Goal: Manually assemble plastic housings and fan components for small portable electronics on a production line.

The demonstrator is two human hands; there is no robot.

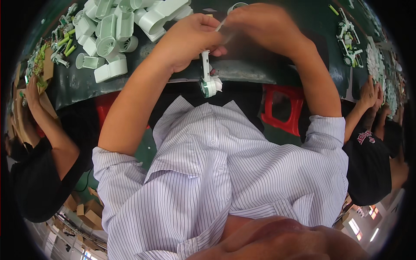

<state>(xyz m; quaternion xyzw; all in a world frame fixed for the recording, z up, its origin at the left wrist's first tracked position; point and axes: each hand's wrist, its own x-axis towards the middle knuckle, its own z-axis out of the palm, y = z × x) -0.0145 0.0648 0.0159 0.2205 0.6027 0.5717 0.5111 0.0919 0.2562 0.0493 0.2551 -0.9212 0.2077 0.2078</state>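
My left hand (190, 38) is closed at the near edge of the table, its thumb and fingers pinched together. Below it hangs a small white plastic assembly (209, 80), a narrow stem with a dark green and white round end. My right hand (260, 26) is curled beside the left one, its fingers blurred by motion. A thin pale strip (221, 25) shows between the two hands; its other parts are hidden by the fingers. What the right fingers grip cannot be made out.
Pale green plastic housings (115, 37) lie heaped on the dark green table (242, 77) at the left. Small white-and-green assemblies (349, 41) lie at the right. A red stool (284, 108) stands below the table edge. Co-workers' arms (54, 121) are at both sides.
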